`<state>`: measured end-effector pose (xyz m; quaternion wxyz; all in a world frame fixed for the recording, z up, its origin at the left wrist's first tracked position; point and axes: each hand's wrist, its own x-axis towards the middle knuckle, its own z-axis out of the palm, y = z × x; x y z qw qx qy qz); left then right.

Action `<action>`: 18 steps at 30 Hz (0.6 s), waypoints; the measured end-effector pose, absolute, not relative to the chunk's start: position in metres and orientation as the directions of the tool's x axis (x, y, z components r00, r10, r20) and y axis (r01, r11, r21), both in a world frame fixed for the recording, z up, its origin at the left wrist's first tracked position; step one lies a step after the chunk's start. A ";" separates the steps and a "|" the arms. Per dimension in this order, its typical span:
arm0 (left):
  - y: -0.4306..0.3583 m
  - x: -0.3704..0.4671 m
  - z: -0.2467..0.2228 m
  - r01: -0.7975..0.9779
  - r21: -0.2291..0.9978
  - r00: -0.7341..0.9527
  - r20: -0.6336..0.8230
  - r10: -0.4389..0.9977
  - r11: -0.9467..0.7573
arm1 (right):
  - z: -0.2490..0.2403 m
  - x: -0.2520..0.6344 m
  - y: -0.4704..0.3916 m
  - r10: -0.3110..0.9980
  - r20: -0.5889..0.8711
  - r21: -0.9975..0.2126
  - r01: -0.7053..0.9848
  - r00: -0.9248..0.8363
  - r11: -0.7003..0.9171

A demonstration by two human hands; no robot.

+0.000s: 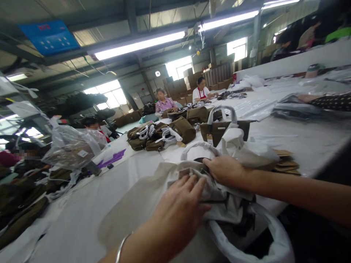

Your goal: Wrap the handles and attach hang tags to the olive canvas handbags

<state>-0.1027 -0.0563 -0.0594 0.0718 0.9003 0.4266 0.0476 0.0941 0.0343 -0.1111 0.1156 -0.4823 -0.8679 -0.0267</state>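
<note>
A handbag (219,210) lies in front of me with pale grey-white fabric outward and dark parts showing at its lower right. One white-wrapped handle (278,233) loops toward me, and another stands up behind the bag. My left hand (182,208), a bangle on its wrist, rests on the pale fabric with its fingers stretched and slightly apart. At the far edge of the bag, my right hand (227,171) grips the fabric; its fingertips are partly hidden. Just beyond stands an olive handbag (219,131) with a wrapped handle and a tag (210,139).
Several olive bags (167,133) are piled farther along the white table (115,190). Brown paper pieces (286,162) lie right of my right hand. A clear plastic bag (74,142) stands at left. Co-workers sit behind, and another person's sleeve (333,101) reaches in from the right.
</note>
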 end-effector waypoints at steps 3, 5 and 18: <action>-0.024 -0.100 -0.075 0.767 0.202 0.617 0.025 0.786 -0.609 | -0.111 0.109 0.034 0.819 0.260 -0.046 0.840 -0.512 0.540; -0.008 -0.100 -0.088 0.742 0.237 0.639 0.032 0.768 -0.627 | -0.111 0.118 0.031 0.721 0.364 -0.033 0.766 -0.589 0.642; -0.085 -0.129 -0.119 0.705 0.531 0.407 0.240 0.881 -0.470 | -0.146 0.122 0.038 0.578 0.211 -0.210 0.541 -0.788 0.814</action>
